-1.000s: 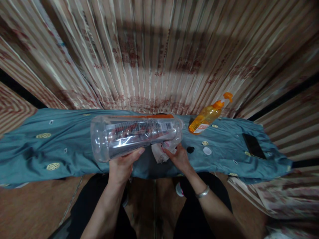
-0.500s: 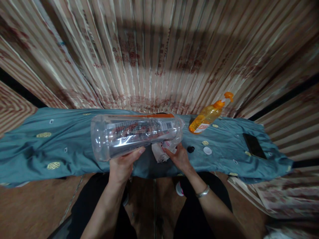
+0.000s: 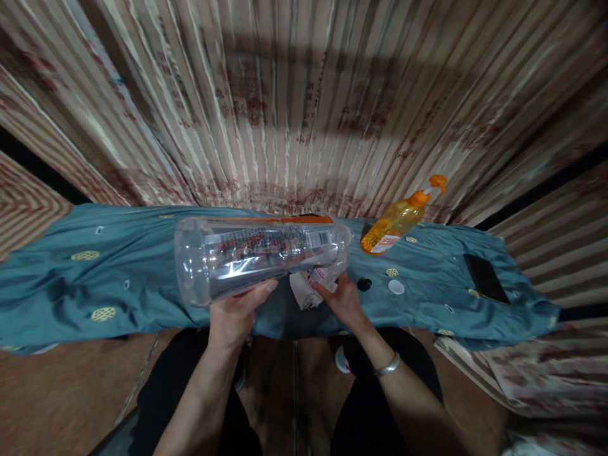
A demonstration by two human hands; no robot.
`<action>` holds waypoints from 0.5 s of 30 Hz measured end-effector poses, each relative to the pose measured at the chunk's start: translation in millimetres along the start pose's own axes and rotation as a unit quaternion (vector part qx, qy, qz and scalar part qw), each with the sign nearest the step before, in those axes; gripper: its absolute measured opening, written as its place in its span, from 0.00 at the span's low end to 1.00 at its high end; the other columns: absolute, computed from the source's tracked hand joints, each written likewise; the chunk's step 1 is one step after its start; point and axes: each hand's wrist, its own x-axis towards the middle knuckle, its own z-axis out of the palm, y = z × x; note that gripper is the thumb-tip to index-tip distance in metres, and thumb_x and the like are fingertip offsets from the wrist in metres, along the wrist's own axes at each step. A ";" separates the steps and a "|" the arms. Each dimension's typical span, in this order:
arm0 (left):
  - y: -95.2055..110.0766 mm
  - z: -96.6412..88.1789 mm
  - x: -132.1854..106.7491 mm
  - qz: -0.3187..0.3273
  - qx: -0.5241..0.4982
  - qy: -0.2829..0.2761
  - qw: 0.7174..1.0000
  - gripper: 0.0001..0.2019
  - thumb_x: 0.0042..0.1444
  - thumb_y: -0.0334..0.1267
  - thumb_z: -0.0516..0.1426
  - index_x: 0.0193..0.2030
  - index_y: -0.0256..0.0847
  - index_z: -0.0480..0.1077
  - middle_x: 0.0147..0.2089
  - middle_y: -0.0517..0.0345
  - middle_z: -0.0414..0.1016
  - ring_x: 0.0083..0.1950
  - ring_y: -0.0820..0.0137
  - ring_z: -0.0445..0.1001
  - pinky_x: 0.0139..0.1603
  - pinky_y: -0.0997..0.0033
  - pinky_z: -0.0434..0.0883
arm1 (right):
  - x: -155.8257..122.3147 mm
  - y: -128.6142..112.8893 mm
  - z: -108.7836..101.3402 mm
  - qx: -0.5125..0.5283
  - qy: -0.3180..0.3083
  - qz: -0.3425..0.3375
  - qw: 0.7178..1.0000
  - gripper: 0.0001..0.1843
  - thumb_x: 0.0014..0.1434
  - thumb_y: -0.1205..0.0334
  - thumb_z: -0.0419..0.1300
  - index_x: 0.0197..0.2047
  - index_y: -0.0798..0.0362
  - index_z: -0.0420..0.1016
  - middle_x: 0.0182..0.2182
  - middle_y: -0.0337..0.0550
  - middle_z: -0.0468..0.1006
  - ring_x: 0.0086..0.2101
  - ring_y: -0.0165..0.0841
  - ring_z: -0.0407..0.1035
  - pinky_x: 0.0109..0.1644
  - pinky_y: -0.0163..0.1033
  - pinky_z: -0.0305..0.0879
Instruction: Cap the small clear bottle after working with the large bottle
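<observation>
My left hand is closed around the underside of a large clear plastic bottle. The bottle lies almost level above the cloth, its base to the left and its narrow end to the right. It carries a printed label with an orange strip and a barcode. Beneath the narrow end, my right hand grips a small clear container with pink marks, mostly hidden by fingers and bottle. A crumpled white piece, like tissue or wrapping, shows beside the right fingers. Whether the two containers touch, I cannot tell.
A blue-green patterned cloth covers the narrow table. To the right stand an orange pump bottle, a black cap, a white round cap and a dark phone. Striped curtains hang behind.
</observation>
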 end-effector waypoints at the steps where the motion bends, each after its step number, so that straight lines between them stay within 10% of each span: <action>1: -0.3 -0.1 -0.1 -0.001 0.003 0.000 1.000 0.47 0.30 0.45 0.76 0.61 0.43 0.68 0.40 0.54 0.83 0.38 0.58 0.83 0.50 0.54 0.80 | 0.0 0.3 0.2 0.000 0.001 -0.001 1.000 0.34 0.53 0.48 0.67 0.58 0.55 0.67 0.47 0.54 0.83 0.46 0.49 0.79 0.50 0.52 0.76; 15: 1.4 1.9 0.4 -0.001 0.012 0.003 1.000 0.42 0.28 0.46 0.76 0.55 0.42 0.73 0.37 0.56 0.83 0.36 0.60 0.83 0.48 0.54 0.80 | -0.4 1.4 -0.1 -0.013 -0.003 0.010 1.000 0.34 0.53 0.48 0.67 0.58 0.55 0.67 0.47 0.54 0.83 0.46 0.49 0.79 0.50 0.53 0.75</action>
